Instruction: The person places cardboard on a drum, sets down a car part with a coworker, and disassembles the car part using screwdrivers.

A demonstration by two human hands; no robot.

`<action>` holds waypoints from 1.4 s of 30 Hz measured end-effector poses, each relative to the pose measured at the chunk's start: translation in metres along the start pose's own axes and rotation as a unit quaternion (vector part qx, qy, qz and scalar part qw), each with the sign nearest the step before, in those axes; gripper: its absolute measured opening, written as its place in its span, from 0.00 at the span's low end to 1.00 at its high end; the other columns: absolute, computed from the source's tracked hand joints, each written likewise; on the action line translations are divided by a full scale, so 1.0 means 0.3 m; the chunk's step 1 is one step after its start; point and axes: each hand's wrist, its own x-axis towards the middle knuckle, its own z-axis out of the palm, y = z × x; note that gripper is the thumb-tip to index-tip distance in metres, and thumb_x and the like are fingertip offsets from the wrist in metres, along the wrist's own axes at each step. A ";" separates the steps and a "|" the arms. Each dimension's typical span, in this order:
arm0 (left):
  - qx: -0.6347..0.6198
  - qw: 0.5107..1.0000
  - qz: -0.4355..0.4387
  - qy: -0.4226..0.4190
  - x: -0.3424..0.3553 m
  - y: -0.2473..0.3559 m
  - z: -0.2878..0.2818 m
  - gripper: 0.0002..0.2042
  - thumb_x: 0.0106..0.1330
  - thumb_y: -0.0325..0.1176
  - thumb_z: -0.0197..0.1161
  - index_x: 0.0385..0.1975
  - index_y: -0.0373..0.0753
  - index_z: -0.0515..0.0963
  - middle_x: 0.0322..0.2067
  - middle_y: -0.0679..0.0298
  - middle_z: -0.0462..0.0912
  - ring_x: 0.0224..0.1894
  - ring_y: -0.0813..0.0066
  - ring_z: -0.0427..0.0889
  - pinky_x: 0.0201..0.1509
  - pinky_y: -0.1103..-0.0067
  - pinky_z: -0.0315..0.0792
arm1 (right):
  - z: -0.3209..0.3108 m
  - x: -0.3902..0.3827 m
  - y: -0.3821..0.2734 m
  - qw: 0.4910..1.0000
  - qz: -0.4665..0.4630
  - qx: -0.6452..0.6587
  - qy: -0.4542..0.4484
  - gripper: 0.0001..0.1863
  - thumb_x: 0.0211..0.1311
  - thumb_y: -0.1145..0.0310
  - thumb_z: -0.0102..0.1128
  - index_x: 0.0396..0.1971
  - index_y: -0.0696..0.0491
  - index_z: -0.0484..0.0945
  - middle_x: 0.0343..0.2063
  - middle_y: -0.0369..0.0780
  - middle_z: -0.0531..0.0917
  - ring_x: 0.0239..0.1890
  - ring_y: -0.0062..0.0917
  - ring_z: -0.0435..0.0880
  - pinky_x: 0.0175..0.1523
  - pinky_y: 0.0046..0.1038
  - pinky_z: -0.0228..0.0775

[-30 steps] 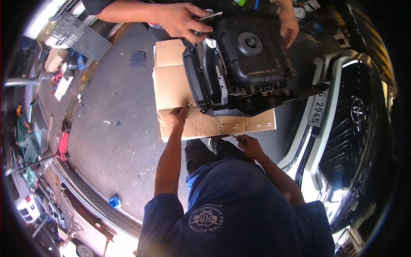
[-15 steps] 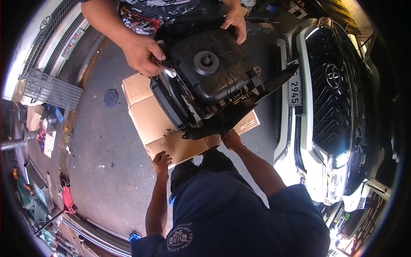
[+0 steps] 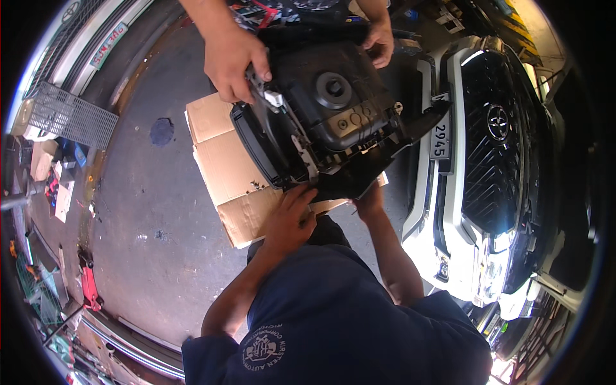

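Note:
A large black plastic housing (image 3: pixel 350 122) with a round central fitting and a pale strip sits tilted over layered cardboard (image 3: pixel 218 160), where small dark parts lie. My left hand (image 3: pixel 292 215) has its fingers curled onto the housing's near-left lower edge. My right hand (image 3: pixel 369 205) is closed at the near-right underside, partly hidden; a thin tool, like a screwdriver, sticks out below it. Another person's hands grip the housing's far side, one at the upper left (image 3: pixel 234 67), the other at the upper right (image 3: pixel 378 48).
A vehicle front bumper with dark grille (image 3: pixel 487 179) stands close on the right. At left are another bumper (image 3: pixel 83 51), a grey mesh panel (image 3: pixel 70 115), a red floor jack (image 3: pixel 90 285) and scattered scrap. My legs and blue shirt are below the cardboard.
My left hand has moved up and right from the cardboard onto the housing. My right hand has shifted up to its underside. The co-worker's hands and the housing have shifted in view.

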 end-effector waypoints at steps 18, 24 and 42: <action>0.076 0.994 -0.075 0.035 -0.060 0.115 0.060 0.21 0.51 0.21 0.60 0.48 0.40 0.79 0.51 0.54 0.77 0.53 0.55 0.77 0.55 0.68 0.73 | 0.024 -0.152 -0.384 0.991 0.011 -0.049 -0.125 0.25 0.57 0.71 0.53 0.56 0.51 0.61 0.44 0.41 0.75 0.42 0.31 0.80 0.34 0.33 0.80; 0.176 0.976 -0.023 0.123 0.035 0.354 0.122 0.19 0.52 0.24 0.56 0.47 0.34 0.78 0.51 0.50 0.78 0.55 0.51 0.76 0.58 0.65 0.70 | 0.050 -0.141 -0.400 0.988 0.082 -0.029 -0.128 0.27 0.57 0.68 0.57 0.56 0.48 0.61 0.50 0.41 0.71 0.50 0.34 0.76 0.45 0.41 0.79; 0.369 0.925 -0.030 -0.081 0.243 0.431 0.318 0.15 0.54 0.27 0.61 0.43 0.33 0.79 0.41 0.54 0.83 0.47 0.55 0.79 0.64 0.62 0.63 | -0.149 0.034 -0.317 0.945 0.090 0.009 -0.314 0.39 0.58 0.57 0.62 0.65 0.55 0.55 0.60 0.43 0.69 0.55 0.30 0.75 0.43 0.31 0.76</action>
